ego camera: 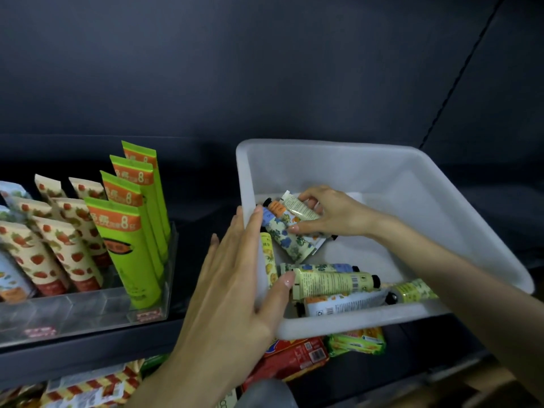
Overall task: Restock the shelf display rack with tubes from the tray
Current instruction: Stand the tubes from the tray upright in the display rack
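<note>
A white plastic tray sits tilted on the dark shelf and holds several small hand-cream tubes. My left hand grips the tray's near-left corner, thumb inside the wall. Inside the tray, my right hand is closed on a pale tube with an orange print, and its thumb rests on a blue-flowered tube. More tubes lie along the front wall, among them a pale green one with a black cap. The clear display rack at left holds strawberry-print tubes and tall green tubes.
The shelf's dark back wall rises behind the tray and rack. A gap of dark shelf separates the rack from the tray. On the shelf below lie red and green snack packs and red-striped packets.
</note>
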Demonstrator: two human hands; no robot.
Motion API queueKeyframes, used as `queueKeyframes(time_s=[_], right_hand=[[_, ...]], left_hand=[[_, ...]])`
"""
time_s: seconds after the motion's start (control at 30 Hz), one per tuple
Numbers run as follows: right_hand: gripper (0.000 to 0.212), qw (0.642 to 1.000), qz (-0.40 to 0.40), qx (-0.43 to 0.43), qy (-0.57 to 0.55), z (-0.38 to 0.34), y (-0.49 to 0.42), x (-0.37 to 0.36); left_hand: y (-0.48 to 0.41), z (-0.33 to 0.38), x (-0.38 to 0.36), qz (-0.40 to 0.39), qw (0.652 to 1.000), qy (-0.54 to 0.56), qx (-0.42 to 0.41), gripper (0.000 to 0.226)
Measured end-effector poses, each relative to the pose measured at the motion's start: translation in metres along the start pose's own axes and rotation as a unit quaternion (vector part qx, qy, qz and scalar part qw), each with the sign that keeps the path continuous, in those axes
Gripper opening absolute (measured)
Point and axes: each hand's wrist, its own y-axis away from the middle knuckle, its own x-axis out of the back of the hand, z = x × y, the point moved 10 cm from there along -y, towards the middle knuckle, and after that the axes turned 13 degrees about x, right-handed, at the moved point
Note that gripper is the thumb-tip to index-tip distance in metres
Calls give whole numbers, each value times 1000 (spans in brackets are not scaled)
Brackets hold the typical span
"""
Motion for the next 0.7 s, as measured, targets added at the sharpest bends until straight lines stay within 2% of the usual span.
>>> queueKeyframes(time_s=[0.2,0.27,0.37,0.43,0.57,0.7], right_hand=[[61,993,-9,-54,-101,6,2,-14],[66,988,-18,-65,-141,7,3,-22],[71,987,-29,-73,-139,5,4,-26],[65,987,-26,-77,-140,3,4,-25],[42,970,-21,-83,-228,-3,6,-29],[35,951,-42,-106,-288,-2,9,-40]], left_hand=[[0,-2,-1,1,1000,26,15,72],[0,-1,-2,-3,1000,27,14,70],[0,-1,-2,-4,999,33,19,70],[0,-2,-2,-2,999,39,22,70],[0,-5,-1,3,999,45,30,71],[1,-5,-4,-7,999,44,29,68]])
